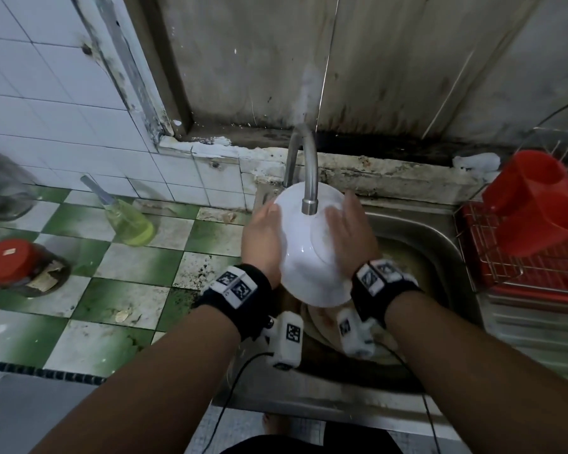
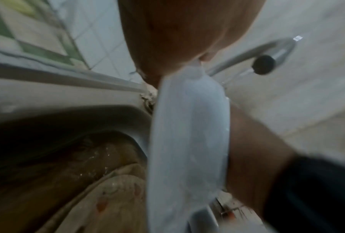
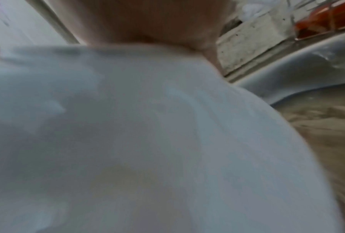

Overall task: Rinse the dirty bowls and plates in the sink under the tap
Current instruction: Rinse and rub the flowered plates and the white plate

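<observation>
Fingers (image 1: 336, 221) of the right hand (image 1: 350, 237) lie straight and flat against the upturned face of the white plate (image 1: 304, 257), at frame centre of the head view; judged from this, they are placed to rub the surface clean rather than to carry the load. The left hand (image 1: 261, 244) supports the plate's opposite edge. Its thumb lies on the upper face, but how its fingers lie behind the plate cannot be told; the left-wrist view shows the palm (image 2: 177, 31) against the rim of the plate (image 2: 187, 134) and is too blurred to add more.

The plate is held tilted, its far rim raised, directly under the spout of the tap (image 1: 307, 178). This tilt likely lets water run down and off the near edge into the sink (image 1: 420, 234) below. Whether water is flowing cannot be confirmed.

In the basin beneath the plate, murky water and at least one more soiled dish (image 2: 112, 197) are visible, so the task appears only partly done.

At the right of the frame a red rack (image 1: 518, 273) holds a red cup-shaped container (image 1: 538, 198), positioned beside the sink, probably to receive rinsed items. At the left, on the green-and-white tiled surface (image 1: 138, 263), stand a yellow-green bottle (image 1: 128, 221) and a red-lidded jar (image 1: 17, 263), well apart from the sink.
</observation>
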